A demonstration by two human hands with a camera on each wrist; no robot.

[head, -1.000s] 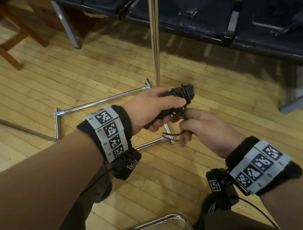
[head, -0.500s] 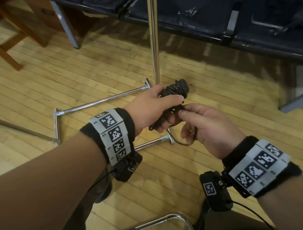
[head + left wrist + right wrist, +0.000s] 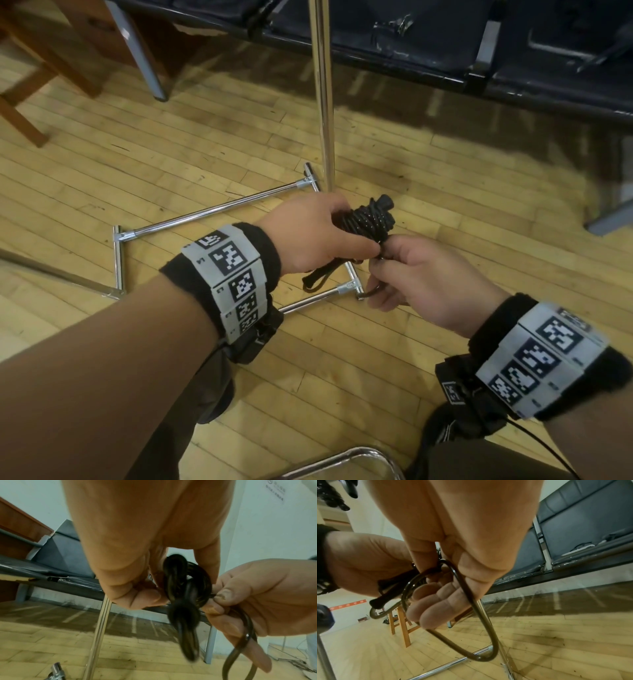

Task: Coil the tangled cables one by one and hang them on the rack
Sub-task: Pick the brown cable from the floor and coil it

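A black braided cable (image 3: 368, 222), wound into a tight bundle, is gripped by my left hand (image 3: 322, 236) above the floor, thumb on top and fingers curled beneath. In the left wrist view the cable bundle (image 3: 185, 588) bulges between those fingers. My right hand (image 3: 404, 274) pinches the loose end of the cable right beside the bundle. A free loop of cable (image 3: 481, 615) hangs from the right hand (image 3: 447, 566) past its lower fingers. The chrome rack's upright pole (image 3: 323, 96) rises just behind the hands from its floor frame (image 3: 219, 209).
A row of dark blue padded seats (image 3: 428, 44) on metal legs runs along the back. Wooden furniture (image 3: 44, 61) stands at the far left. A chrome chair tube (image 3: 342, 460) curves at the bottom edge. The floor is wood planks.
The right hand has moved up against the bundle and now pinches the cable end there. The bundle has shifted slightly to the right in the left hand.
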